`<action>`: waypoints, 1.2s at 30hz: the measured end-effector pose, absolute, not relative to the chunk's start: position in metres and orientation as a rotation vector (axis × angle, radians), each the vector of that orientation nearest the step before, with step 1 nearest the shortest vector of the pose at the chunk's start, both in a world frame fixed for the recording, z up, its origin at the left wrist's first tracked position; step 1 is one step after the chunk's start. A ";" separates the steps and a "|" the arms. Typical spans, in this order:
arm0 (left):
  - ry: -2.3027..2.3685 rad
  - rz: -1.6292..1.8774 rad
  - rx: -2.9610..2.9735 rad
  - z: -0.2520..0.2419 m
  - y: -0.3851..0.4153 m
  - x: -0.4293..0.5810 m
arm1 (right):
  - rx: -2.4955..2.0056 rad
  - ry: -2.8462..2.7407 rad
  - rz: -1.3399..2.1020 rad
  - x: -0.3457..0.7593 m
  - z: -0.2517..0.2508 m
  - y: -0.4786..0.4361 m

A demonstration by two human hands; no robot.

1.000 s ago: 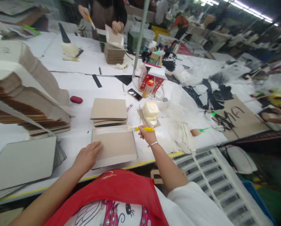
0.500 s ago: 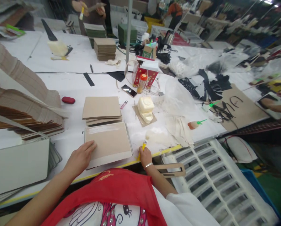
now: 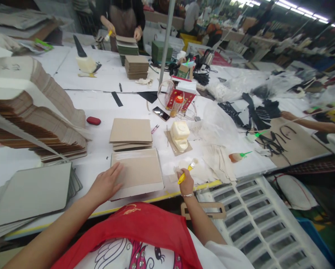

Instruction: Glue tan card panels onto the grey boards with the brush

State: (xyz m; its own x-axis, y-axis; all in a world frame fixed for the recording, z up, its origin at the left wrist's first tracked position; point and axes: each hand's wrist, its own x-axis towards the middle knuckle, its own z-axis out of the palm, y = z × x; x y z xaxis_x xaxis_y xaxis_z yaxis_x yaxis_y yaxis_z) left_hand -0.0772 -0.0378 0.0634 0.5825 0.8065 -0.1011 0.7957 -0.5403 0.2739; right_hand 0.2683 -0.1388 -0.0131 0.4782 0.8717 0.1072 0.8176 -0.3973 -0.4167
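Observation:
My left hand [image 3: 107, 184] lies with fingers stretched on the left part of a tan board [image 3: 142, 170] with pale edges, at the table's front edge. A yellow-handled brush [image 3: 186, 173] is gripped in my right hand [image 3: 186, 183], its bristles pointing up and to the right, above the table. Under that hand a pale piece of cloth or paper shows, partly hidden; whether my fingers touch it I cannot tell. Behind the board sits a stack of tan boards [image 3: 131, 130]. A cream block-shaped container [image 3: 180, 134] stands on a small piece of card beyond the brush.
Tall bundled card stacks [image 3: 58, 112] and grey boards [image 3: 35, 188] stand on the left. Toward the back are a phone [image 3: 161, 113], an orange-capped jar [image 3: 176, 105] and a red box [image 3: 186, 98]. A glue bottle [image 3: 237, 157] lies right. A co-worker's hands [image 3: 138, 34] work across the table.
My right hand has lifted the brush, which now tilts up and to the right. My left hand stays on the board. The whole view has shifted. The co-worker's hands opposite have lowered to a stack.

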 end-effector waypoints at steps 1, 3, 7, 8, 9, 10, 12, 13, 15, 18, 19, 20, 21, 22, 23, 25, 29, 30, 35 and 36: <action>1.316 0.158 2.519 0.068 -0.036 -0.072 | -2.249 -1.350 0.125 0.266 0.000 -0.133; 1.239 0.376 2.487 0.079 -0.034 -0.057 | -2.129 -1.307 0.050 0.259 0.028 -0.122; 0.947 0.616 2.204 0.096 -0.029 -0.005 | -1.983 -1.349 0.001 0.246 0.076 -0.103; 0.903 0.633 2.082 0.098 -0.027 0.011 | -1.954 -1.360 -0.002 0.244 0.085 -0.099; 0.871 0.638 1.955 0.098 -0.025 0.028 | -1.927 -1.369 0.000 0.242 0.094 -0.095; 0.848 0.642 1.833 0.098 -0.023 0.045 | -1.902 -1.373 0.007 0.241 0.101 -0.092; 0.790 0.632 1.643 0.096 -0.018 0.075 | -1.870 -1.369 0.035 0.240 0.111 -0.086; 0.766 0.608 1.578 0.094 -0.016 0.088 | -1.862 -1.361 0.057 0.239 0.114 -0.083; 0.774 0.561 1.485 0.090 -0.013 0.107 | -1.849 -1.325 0.092 0.241 0.112 -0.077; 0.907 0.569 1.391 0.082 -0.012 0.118 | -1.846 -1.241 0.109 0.246 0.093 -0.068; 0.958 0.591 1.369 0.079 -0.013 0.117 | -1.857 -1.215 0.109 0.250 0.083 -0.065; 1.006 0.610 1.351 0.076 -0.013 0.114 | -1.881 -1.194 0.108 0.254 0.072 -0.063; 1.050 0.627 1.334 0.073 -0.013 0.111 | -1.922 -1.177 0.105 0.259 0.059 -0.061; 1.086 0.642 1.318 0.070 -0.013 0.107 | -1.983 -1.169 0.104 0.265 0.047 -0.059; 1.108 0.657 1.304 0.069 -0.013 0.103 | -2.077 -1.190 0.116 0.271 0.035 -0.058; 1.111 0.684 1.272 0.068 -0.013 0.094 | -2.303 -1.281 0.178 0.282 0.014 -0.057; 1.058 0.687 1.227 0.077 -0.016 0.079 | -2.559 -1.422 0.296 0.297 -0.006 -0.059; 1.046 0.684 1.233 0.080 -0.016 0.075 | -2.599 -1.430 0.289 0.299 -0.005 -0.059; 0.994 0.640 1.296 0.088 -0.012 0.052 | -2.704 -1.543 0.177 0.297 0.032 -0.057; 0.988 0.625 1.302 0.088 -0.010 0.047 | -2.640 -1.542 0.130 0.293 0.044 -0.057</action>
State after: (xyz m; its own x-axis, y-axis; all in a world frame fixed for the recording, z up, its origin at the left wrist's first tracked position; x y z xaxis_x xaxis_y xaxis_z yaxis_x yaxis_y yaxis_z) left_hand 0.0470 -0.0102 0.0877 0.4740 0.8463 -0.2431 0.1438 0.1980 0.9696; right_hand 0.2926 -0.0565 0.0438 0.4894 0.8715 -0.0322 0.8645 -0.4897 -0.1134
